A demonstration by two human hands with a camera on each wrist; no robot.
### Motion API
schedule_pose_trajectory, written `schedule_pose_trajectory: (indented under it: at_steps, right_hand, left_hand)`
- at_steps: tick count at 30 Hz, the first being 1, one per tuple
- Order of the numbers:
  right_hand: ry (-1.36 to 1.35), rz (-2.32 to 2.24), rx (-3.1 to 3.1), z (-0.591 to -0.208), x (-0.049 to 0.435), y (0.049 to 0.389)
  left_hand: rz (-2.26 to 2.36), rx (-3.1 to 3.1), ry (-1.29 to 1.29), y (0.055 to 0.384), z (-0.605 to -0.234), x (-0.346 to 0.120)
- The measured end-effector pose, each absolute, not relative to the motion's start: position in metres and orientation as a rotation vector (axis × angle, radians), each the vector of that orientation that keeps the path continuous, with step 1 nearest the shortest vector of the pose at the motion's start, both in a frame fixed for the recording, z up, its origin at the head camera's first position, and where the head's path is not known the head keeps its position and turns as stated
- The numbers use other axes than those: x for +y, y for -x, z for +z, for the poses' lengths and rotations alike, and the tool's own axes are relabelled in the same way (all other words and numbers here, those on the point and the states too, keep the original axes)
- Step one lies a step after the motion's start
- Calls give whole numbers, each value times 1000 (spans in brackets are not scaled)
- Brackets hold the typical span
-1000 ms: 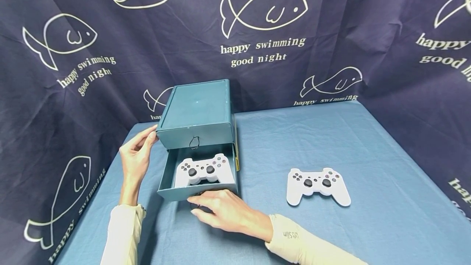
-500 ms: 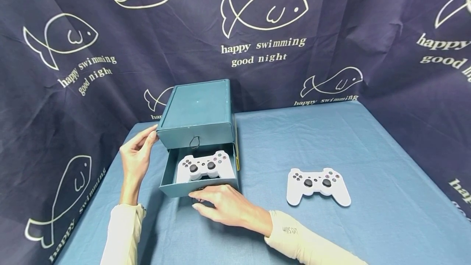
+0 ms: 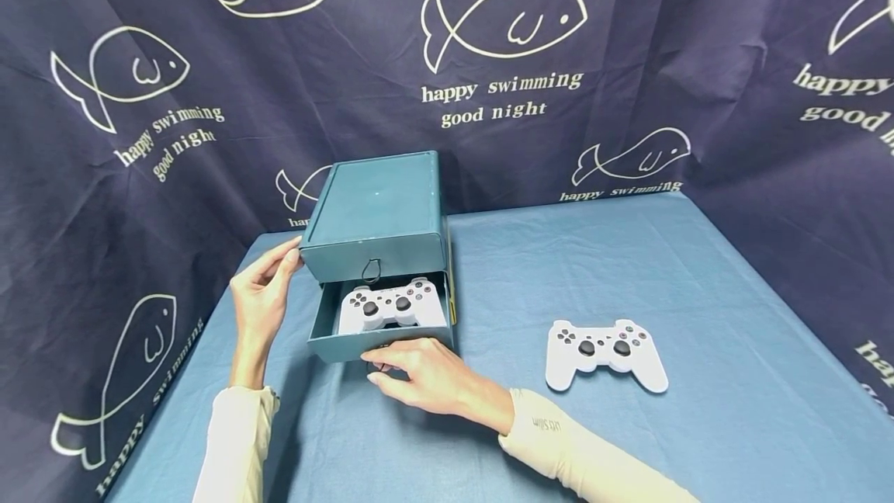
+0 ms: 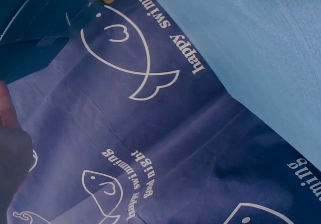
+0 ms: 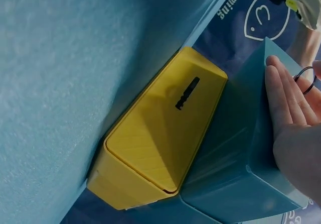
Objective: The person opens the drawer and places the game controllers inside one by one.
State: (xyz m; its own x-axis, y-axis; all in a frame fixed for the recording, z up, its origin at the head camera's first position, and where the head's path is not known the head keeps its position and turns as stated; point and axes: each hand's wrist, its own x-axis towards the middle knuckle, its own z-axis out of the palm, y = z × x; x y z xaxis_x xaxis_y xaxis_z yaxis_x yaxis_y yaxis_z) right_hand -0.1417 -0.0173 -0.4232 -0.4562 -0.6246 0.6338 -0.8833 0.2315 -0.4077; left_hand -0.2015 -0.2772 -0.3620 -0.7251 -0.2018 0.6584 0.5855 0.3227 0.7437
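Note:
A two-tier teal drawer cabinet (image 3: 377,196) stands at the left of the table. Its lower drawer (image 3: 337,349) is partly out, with a white game controller (image 3: 391,305) lying in it face up. Straight fingers of my right hand (image 3: 436,377) press on that drawer's front; in the right wrist view a dark ring pull (image 5: 305,76) shows between thumb and fingers. My left hand (image 3: 258,289) touches the upper left front corner of the cabinet with fingertips and thumb. In the left wrist view only a sliver of that hand shows.
A second white controller (image 3: 606,353) lies on the blue tablecloth (image 3: 503,278) to the right. Along the cabinet's right side sits a yellow box (image 5: 165,123) with a dark slot. Dark blue fish-print curtain (image 3: 503,154) hangs behind and at both sides.
The lower drawer has slid further into the cabinet, carrying its controller away from me. My right hand has moved forward with it. The left hand stays at the corner.

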Motion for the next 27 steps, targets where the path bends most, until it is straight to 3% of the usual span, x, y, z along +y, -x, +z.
schedule_pose_trajectory:
  at_steps: [27]
  right_hand:
    - [-1347,1180,-2241,-422,-20,170]
  left_hand:
    - [-1459,-1928,310,202,-364,-277]
